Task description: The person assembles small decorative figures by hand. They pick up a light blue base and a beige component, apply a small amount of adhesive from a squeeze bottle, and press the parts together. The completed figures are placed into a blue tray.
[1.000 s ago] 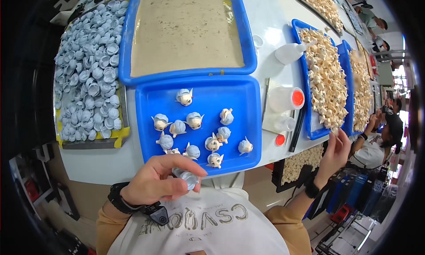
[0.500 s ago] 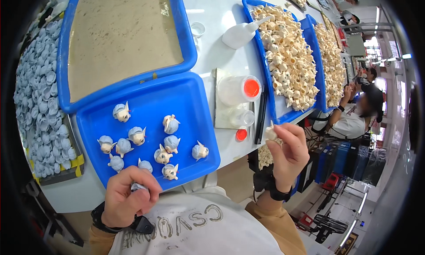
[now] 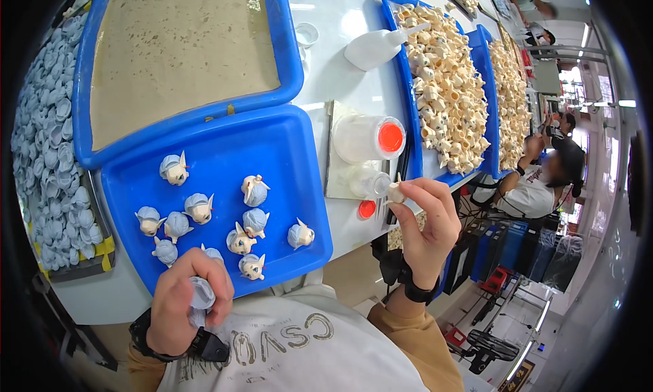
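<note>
Right hand (image 3: 430, 232): has come left since the earlier frames, off the near end of the cream-parts tray (image 3: 415, 157) to just in front of the small clear cup (image 3: 371, 182). My view has swung with it.
Right fingers: thumb and index pinched together on one cream head piece (image 3: 395, 192), at the fingertips. Can't tell from here if it touches the cup.
Left hand (image 3: 170, 317): at the front edge of the blue tray (image 3: 292, 147), fingers curled round blue-grey hair shells (image 3: 202, 293). I make out two, one below the other; they show better than half a second ago.
Blue tray: I count eleven pointy-eared heads (image 3: 198, 207) with blue-grey hair, one partly hidden behind the left hand. Lying at mixed angles, some touching.
Tan basin: blue-rimmed basin (image 3: 291, 65) with speckled tan inside, right behind the blue tray.
Shell heap (image 3: 54, 154): loose blue-grey shells at far left, yellow tape (image 3: 105, 252) at its near corner.
Tabletop (image 3: 326, 86): white; carries a squeeze bottle (image 3: 373, 48), a larger clear cup (image 3: 360, 137) with a red-orange end and a red cap (image 3: 366, 209).
Right side: cream-parts tray heaped, second heaped tray (image 3: 481, 55) beside it.
Co-worker (image 3: 527, 198): white top, beyond the trays.
</note>
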The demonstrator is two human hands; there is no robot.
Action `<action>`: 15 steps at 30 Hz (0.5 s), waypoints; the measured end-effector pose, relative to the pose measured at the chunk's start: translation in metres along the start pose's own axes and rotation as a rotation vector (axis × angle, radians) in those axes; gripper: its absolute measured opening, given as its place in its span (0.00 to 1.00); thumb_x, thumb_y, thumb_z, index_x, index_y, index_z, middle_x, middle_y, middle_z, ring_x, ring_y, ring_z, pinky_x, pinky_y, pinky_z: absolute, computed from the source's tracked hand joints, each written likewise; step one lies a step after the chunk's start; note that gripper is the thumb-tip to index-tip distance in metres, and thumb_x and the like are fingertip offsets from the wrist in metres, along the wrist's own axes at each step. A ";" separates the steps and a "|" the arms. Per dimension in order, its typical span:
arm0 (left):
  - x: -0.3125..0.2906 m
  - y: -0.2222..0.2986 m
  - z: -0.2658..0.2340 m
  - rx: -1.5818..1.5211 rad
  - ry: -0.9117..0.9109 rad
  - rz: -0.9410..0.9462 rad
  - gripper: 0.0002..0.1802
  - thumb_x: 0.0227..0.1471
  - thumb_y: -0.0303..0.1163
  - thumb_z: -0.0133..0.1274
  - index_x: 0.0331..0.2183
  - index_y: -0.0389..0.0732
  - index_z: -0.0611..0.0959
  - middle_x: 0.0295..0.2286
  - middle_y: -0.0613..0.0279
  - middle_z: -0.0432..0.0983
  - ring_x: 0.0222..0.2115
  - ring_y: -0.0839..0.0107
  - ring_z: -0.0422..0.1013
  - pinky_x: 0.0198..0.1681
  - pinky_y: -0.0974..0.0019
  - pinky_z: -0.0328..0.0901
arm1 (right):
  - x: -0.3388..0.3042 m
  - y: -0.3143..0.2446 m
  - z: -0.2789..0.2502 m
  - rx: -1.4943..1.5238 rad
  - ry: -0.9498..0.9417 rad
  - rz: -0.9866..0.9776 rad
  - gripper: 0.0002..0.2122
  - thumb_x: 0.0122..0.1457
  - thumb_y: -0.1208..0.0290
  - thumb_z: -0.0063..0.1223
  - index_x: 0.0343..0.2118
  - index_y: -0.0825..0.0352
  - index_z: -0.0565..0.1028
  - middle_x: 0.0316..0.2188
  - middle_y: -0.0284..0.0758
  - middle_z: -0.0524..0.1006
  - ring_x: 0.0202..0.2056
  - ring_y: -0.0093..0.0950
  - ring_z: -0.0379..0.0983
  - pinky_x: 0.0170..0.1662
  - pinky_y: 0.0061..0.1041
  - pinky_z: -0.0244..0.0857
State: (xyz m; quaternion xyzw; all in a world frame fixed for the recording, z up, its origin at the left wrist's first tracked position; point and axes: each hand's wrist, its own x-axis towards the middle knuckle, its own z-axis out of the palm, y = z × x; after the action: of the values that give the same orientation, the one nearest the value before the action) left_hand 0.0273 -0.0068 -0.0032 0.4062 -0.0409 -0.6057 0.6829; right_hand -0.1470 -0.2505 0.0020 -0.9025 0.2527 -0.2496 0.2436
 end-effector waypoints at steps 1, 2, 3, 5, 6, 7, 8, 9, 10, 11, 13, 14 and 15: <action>0.002 -0.001 -0.001 -0.075 -0.029 0.003 0.16 0.50 0.40 0.42 0.29 0.34 0.68 0.18 0.60 0.65 0.15 0.79 0.59 0.17 0.75 0.52 | -0.001 0.001 0.000 -0.010 0.002 -0.001 0.14 0.36 0.84 0.58 0.31 0.69 0.75 0.29 0.37 0.72 0.29 0.30 0.68 0.31 0.22 0.63; 0.003 -0.002 -0.001 -0.149 -0.057 0.007 0.15 0.51 0.39 0.40 0.29 0.34 0.68 0.19 0.59 0.64 0.15 0.79 0.59 0.17 0.75 0.52 | -0.001 0.001 0.000 -0.019 0.004 -0.003 0.14 0.36 0.84 0.58 0.31 0.69 0.75 0.29 0.37 0.72 0.29 0.30 0.68 0.31 0.22 0.63; 0.003 -0.001 -0.001 -0.152 -0.082 -0.036 0.15 0.51 0.38 0.39 0.29 0.34 0.68 0.19 0.59 0.64 0.16 0.79 0.59 0.17 0.75 0.52 | -0.001 0.001 0.000 -0.015 -0.002 -0.004 0.15 0.36 0.84 0.58 0.31 0.69 0.75 0.29 0.37 0.72 0.29 0.30 0.68 0.31 0.22 0.63; -0.001 0.002 -0.002 -0.160 -0.126 -0.115 0.14 0.51 0.37 0.38 0.30 0.34 0.68 0.20 0.59 0.64 0.17 0.79 0.59 0.17 0.75 0.52 | 0.001 0.000 0.002 -0.001 -0.018 -0.013 0.15 0.36 0.84 0.58 0.31 0.68 0.75 0.29 0.36 0.72 0.29 0.30 0.68 0.31 0.22 0.63; -0.002 0.006 -0.001 -0.082 -0.144 -0.146 0.14 0.51 0.36 0.38 0.30 0.33 0.68 0.21 0.59 0.64 0.17 0.79 0.59 0.18 0.75 0.53 | 0.002 0.000 0.002 -0.013 -0.025 -0.020 0.15 0.36 0.84 0.58 0.32 0.68 0.75 0.28 0.36 0.72 0.29 0.30 0.68 0.31 0.22 0.63; -0.003 0.011 0.001 -0.004 -0.162 -0.176 0.13 0.51 0.35 0.38 0.30 0.33 0.68 0.21 0.59 0.64 0.18 0.79 0.59 0.19 0.75 0.53 | 0.002 0.000 0.002 -0.025 -0.031 -0.027 0.15 0.36 0.84 0.58 0.32 0.68 0.75 0.28 0.36 0.72 0.29 0.30 0.68 0.30 0.23 0.63; -0.005 0.014 0.003 0.073 -0.179 -0.206 0.13 0.51 0.34 0.38 0.31 0.33 0.69 0.21 0.59 0.64 0.19 0.79 0.60 0.20 0.75 0.53 | 0.003 0.000 0.002 -0.037 -0.037 -0.034 0.15 0.35 0.84 0.58 0.32 0.68 0.75 0.28 0.36 0.72 0.29 0.30 0.68 0.30 0.23 0.62; -0.006 0.015 0.005 0.062 -0.184 -0.187 0.11 0.52 0.31 0.39 0.34 0.33 0.70 0.21 0.60 0.64 0.21 0.79 0.60 0.23 0.75 0.55 | 0.004 -0.002 0.001 -0.052 -0.052 -0.039 0.16 0.36 0.84 0.58 0.32 0.67 0.75 0.28 0.36 0.72 0.29 0.30 0.67 0.30 0.23 0.62; -0.007 0.015 0.005 0.089 -0.208 -0.164 0.11 0.52 0.30 0.40 0.35 0.33 0.71 0.21 0.61 0.65 0.21 0.79 0.60 0.24 0.75 0.55 | 0.005 -0.003 0.000 -0.068 -0.067 -0.044 0.16 0.36 0.85 0.57 0.32 0.67 0.75 0.28 0.36 0.71 0.29 0.31 0.67 0.30 0.24 0.62; -0.008 0.014 0.005 0.115 -0.233 -0.141 0.11 0.52 0.28 0.41 0.36 0.33 0.71 0.22 0.62 0.65 0.21 0.79 0.60 0.24 0.75 0.55 | 0.007 -0.005 -0.001 -0.084 -0.081 -0.048 0.16 0.36 0.85 0.57 0.33 0.67 0.75 0.28 0.36 0.71 0.29 0.31 0.67 0.31 0.25 0.61; -0.010 0.012 0.003 0.166 -0.278 -0.102 0.12 0.52 0.28 0.43 0.38 0.33 0.73 0.23 0.63 0.66 0.22 0.79 0.61 0.26 0.76 0.56 | 0.013 -0.011 -0.003 -0.132 -0.137 -0.082 0.16 0.37 0.84 0.56 0.33 0.66 0.75 0.28 0.35 0.71 0.29 0.31 0.66 0.31 0.26 0.61; -0.010 0.011 0.000 0.189 -0.301 -0.089 0.12 0.52 0.28 0.44 0.38 0.33 0.74 0.23 0.63 0.67 0.22 0.79 0.61 0.27 0.76 0.57 | 0.015 -0.014 -0.004 -0.156 -0.165 -0.098 0.16 0.37 0.84 0.56 0.33 0.66 0.75 0.28 0.35 0.70 0.29 0.32 0.66 0.30 0.26 0.60; -0.011 0.010 -0.002 0.212 -0.325 -0.074 0.12 0.52 0.28 0.45 0.38 0.33 0.75 0.24 0.64 0.68 0.23 0.79 0.62 0.28 0.76 0.57 | 0.017 -0.016 -0.005 -0.178 -0.180 -0.110 0.16 0.38 0.84 0.55 0.34 0.66 0.75 0.28 0.35 0.70 0.29 0.32 0.65 0.31 0.27 0.60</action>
State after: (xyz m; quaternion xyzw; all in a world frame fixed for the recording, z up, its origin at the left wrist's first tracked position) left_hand 0.0338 0.0027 0.0067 0.3738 -0.1994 -0.6803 0.5981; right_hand -0.1314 -0.2499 0.0203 -0.9518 0.2009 -0.1572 0.1702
